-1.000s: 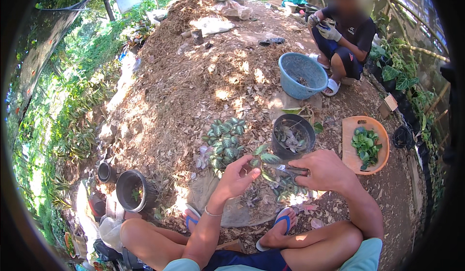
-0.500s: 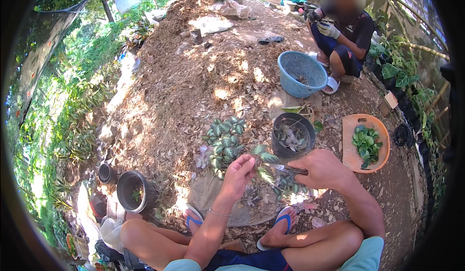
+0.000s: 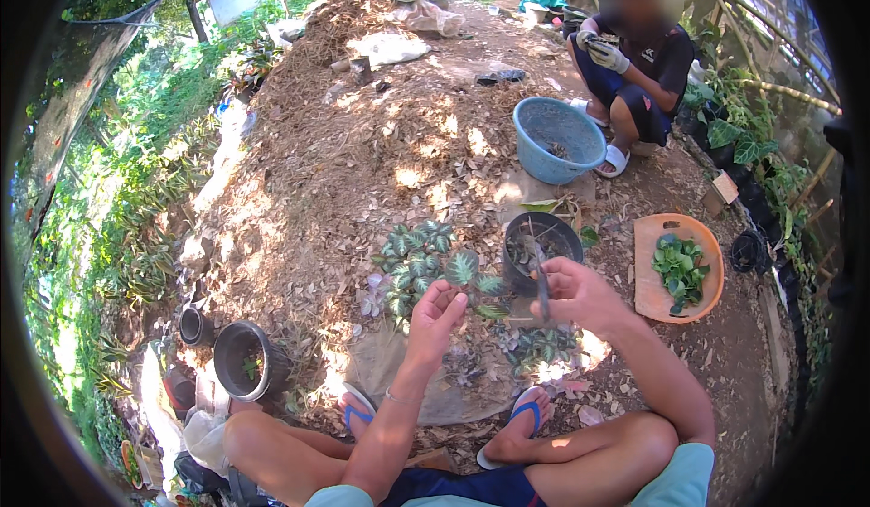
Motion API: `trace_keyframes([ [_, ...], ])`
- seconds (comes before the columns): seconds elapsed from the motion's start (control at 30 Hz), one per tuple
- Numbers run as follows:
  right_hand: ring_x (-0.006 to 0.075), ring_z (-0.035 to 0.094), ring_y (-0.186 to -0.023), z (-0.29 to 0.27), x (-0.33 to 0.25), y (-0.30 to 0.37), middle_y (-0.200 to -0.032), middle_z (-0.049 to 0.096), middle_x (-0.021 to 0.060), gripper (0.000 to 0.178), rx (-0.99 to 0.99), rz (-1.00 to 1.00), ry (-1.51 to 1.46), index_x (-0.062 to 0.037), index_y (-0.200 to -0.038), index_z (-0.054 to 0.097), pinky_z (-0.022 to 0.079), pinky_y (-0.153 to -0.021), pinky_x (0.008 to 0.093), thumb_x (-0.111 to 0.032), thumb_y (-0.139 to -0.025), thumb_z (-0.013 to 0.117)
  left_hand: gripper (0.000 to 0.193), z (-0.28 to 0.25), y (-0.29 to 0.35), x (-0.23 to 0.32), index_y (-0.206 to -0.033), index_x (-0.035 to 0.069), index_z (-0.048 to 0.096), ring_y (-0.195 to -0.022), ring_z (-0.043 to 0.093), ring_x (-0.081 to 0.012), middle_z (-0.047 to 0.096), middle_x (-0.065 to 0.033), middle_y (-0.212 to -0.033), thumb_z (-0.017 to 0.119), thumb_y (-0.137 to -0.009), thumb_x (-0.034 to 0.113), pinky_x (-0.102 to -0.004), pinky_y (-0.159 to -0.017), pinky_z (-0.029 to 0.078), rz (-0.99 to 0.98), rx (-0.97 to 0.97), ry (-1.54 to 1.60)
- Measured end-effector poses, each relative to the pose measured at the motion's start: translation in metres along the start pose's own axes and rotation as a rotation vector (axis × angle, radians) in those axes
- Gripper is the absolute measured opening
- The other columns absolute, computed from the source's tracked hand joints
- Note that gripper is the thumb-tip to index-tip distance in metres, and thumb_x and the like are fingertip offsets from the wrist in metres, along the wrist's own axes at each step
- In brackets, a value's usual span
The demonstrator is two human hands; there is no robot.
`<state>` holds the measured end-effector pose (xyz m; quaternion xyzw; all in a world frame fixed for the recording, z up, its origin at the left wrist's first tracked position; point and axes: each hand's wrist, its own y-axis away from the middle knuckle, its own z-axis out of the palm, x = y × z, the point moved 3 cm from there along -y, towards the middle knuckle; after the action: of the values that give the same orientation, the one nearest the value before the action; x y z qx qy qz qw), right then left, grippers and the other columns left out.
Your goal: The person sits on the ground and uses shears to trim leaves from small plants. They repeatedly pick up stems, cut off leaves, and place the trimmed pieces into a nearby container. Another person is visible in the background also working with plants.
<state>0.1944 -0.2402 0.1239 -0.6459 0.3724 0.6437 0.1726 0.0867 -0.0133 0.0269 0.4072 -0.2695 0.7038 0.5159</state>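
Observation:
My left hand (image 3: 436, 318) pinches a leafy cutting (image 3: 475, 282) with dark green, pale-veined leaves between thumb and fingers. In my right hand (image 3: 580, 297) are scissors (image 3: 543, 291) with dark handles, their slim blades pointing up and away from the cutting. Just beyond them stands a black pot (image 3: 517, 276) with dry leafy scraps inside. A bushy plant (image 3: 415, 267) with similar patterned leaves grows to the left of the cutting. Several cut sprigs (image 3: 541, 347) lie on the ground below my right hand.
To the right, an orange basin (image 3: 714, 276) holds green leaves (image 3: 680, 271). A blue tub (image 3: 560, 144) stands farther off, beside a crouching person (image 3: 639, 72) in gloves. Dark pots (image 3: 249, 362) sit at the left. Leaf litter (image 3: 362, 190) covers the ground.
The scissors have swung from pointing left at the cutting's stem to pointing upward, and my right hand has drawn up. The cutting's leaves have turned upward in my left hand.

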Motion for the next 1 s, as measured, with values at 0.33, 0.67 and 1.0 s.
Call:
trace_keyframes([
  [0.33,0.0136,0.069,-0.088,0.032,0.038,-0.037,-0.097,0.072,0.0039,0.033,0.179,0.07,-0.398,-0.0101,-0.117,0.055,0.055,-0.076,0.0284,-0.006,-0.093,0.078,0.025,0.01,0.006,-0.004,-0.126,0.005,0.06,-0.095,0.06,-0.0061,0.069,-0.0012,-0.112,0.066,-0.103,0.014,-0.0244,-0.083,0.049,0.035,-0.09,-0.186],
  [0.67,0.0082,0.065,-0.081,0.025,0.016,-0.053,-0.093,0.071,0.0002,0.032,0.233,0.003,-0.448,-0.0101,-0.11,0.059,0.053,-0.074,0.0249,-0.001,-0.088,0.08,0.04,-0.013,-0.008,-0.025,-0.133,-0.002,0.058,-0.106,0.066,-0.0127,0.072,-0.0071,-0.117,0.067,-0.104,0.023,-0.029,-0.093,0.053,-0.092,-0.131,-0.233],
  [1.0,0.0093,0.064,-0.08,-0.01,-0.007,-0.116,-0.094,0.073,0.0025,0.031,0.357,-0.086,-0.106,-0.0051,-0.113,0.061,0.048,-0.07,0.0256,-0.003,-0.087,0.078,0.024,-0.081,-0.022,-0.025,-0.122,0.003,0.068,-0.098,0.066,-0.0092,0.074,-0.0021,-0.105,0.069,-0.102,0.017,-0.0266,-0.087,0.052,0.004,0.2,-0.349],
])
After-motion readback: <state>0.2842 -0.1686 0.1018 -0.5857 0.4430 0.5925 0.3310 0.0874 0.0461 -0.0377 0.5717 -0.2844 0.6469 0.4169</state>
